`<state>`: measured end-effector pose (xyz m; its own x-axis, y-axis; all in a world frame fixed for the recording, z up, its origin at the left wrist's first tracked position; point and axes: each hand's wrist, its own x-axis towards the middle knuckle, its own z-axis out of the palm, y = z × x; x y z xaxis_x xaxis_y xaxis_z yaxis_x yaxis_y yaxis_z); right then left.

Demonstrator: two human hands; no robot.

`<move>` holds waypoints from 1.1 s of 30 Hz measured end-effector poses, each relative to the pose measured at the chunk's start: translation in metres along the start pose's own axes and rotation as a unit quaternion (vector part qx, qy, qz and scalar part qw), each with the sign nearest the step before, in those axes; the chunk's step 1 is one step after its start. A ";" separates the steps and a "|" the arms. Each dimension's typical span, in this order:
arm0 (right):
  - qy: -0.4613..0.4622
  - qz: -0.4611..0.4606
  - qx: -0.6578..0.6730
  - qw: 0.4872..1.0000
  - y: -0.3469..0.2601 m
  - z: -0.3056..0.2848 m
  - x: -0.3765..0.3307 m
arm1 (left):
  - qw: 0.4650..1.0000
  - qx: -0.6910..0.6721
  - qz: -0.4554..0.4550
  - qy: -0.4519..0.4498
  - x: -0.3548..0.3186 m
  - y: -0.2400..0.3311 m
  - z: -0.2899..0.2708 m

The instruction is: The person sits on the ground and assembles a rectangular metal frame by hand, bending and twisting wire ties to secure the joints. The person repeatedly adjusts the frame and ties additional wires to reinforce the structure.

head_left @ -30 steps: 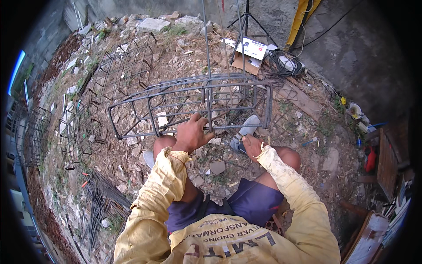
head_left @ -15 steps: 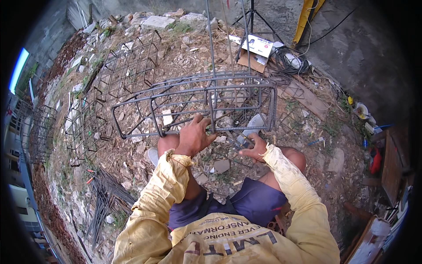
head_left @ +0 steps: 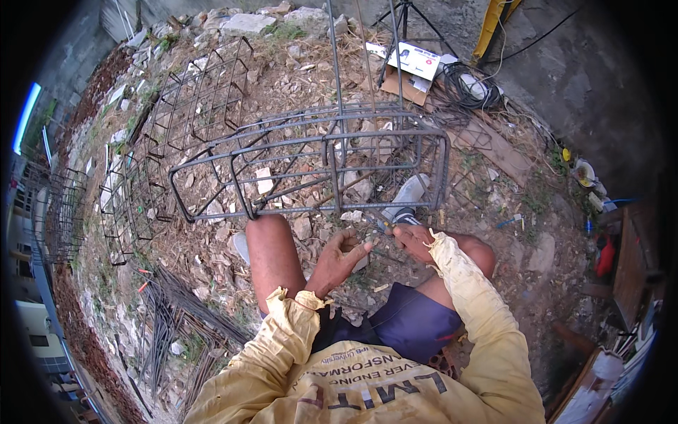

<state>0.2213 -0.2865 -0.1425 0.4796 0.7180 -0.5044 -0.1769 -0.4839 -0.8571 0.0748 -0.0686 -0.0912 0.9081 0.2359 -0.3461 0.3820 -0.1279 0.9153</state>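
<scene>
A long cage of bent steel rebar lies across the ground in front of my knees, with upright bars rising from its far side. My left hand hovers between my knees, below the cage and apart from it. Its thumb and fingers are spread, and no object shows in them. Close to my right knee, my right hand is closed around a slim dark hand tool with a yellowish part. Its tip points up and left toward the cage's near bar. The tool's exact kind is too small to make out.
More rebar cages lie at the far left. Dark steel rods or wires are heaped beside my left leg. Beyond the cage stand a tripod, a white box and a coiled black cable. Rubble and dry leaves cover the ground.
My left hand has come off the cage's near bar and moved down and right, toward my right hand. My right hand has stayed about where it was.
</scene>
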 end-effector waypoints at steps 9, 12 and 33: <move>-0.065 0.157 0.227 0.959 -0.030 0.005 -0.015 | 0.925 -0.338 -0.165 -0.059 0.072 0.001 0.059; -0.058 0.136 0.227 0.963 -0.019 0.003 -0.015 | 0.914 -0.379 -0.125 -0.078 0.074 0.007 0.064; 0.056 0.069 0.311 0.946 -0.044 0.028 -0.124 | 0.762 -0.590 -0.231 -0.133 0.055 -0.016 0.080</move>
<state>0.1455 -0.3400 -0.0453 0.4966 0.5952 -0.6318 -0.6997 -0.1562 -0.6971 0.1322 -0.1310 -0.1414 0.7858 -0.2313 -0.5736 0.3946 0.9017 0.1769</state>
